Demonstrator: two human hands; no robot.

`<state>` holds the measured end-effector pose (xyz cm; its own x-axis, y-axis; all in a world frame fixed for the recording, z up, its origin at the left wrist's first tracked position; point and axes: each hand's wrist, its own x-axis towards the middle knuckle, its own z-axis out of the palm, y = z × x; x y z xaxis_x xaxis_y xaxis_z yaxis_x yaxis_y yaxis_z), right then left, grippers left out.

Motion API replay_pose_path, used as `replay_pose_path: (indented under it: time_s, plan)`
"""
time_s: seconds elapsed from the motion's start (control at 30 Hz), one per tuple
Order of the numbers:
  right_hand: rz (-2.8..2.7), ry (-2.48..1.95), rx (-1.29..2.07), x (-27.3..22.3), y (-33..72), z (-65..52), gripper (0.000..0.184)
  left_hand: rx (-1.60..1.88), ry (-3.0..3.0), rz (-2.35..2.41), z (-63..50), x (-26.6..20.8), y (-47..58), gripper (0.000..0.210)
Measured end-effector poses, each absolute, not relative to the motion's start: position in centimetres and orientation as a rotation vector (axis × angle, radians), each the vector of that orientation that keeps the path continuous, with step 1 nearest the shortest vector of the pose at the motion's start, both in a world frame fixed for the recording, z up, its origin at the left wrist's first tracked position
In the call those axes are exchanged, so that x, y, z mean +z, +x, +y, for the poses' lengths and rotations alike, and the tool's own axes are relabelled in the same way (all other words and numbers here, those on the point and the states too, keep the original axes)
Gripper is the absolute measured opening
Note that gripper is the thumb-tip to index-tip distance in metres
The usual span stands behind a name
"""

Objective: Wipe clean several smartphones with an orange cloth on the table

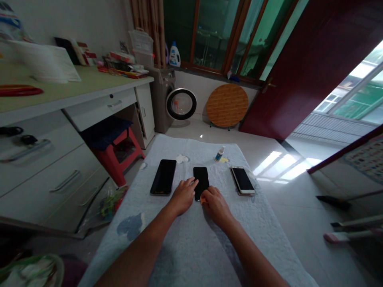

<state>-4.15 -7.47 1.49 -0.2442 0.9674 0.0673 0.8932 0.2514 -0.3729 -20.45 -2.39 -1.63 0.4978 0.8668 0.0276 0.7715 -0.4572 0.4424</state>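
Observation:
A black smartphone (201, 179) lies flat, screen up, in the middle of the cloth-covered table (191, 247). My left hand (184, 195) rests at its left edge, fingers stretched out and fingertips touching the screen. At the phone's lower right corner, my right hand (214, 202) is closed on a small orange cloth (203, 198), mostly hidden under the fingers. Left of my hands lies a larger black tablet-like device (163, 177). To the right is a white-framed phone (242, 180), apparently on top of another thin item. A small spray bottle (220, 154) stands behind the phones.
A desk (101, 85) with drawers runs along the left, a red stool (119, 147) under it. Beyond the table are a washing machine (161, 99) with its door open, a round wooden board (227, 105) and a dark red door (278, 71).

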Motion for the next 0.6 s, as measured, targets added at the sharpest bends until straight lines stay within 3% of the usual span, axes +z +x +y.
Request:
replay_pose_path:
  time_s: [0.33,0.6]
  plan:
    - [-2.298,-1.726,0.300,1.5,-6.0,-7.4,0.011,0.383,2.364,1.351,-2.3,-2.0,-20.5,0.053]
    - [-2.213,-1.751,0.388,1.4,-2.7,-7.9,0.020,0.310,2.356,1.346,-2.5,-1.4,-20.5,0.058]
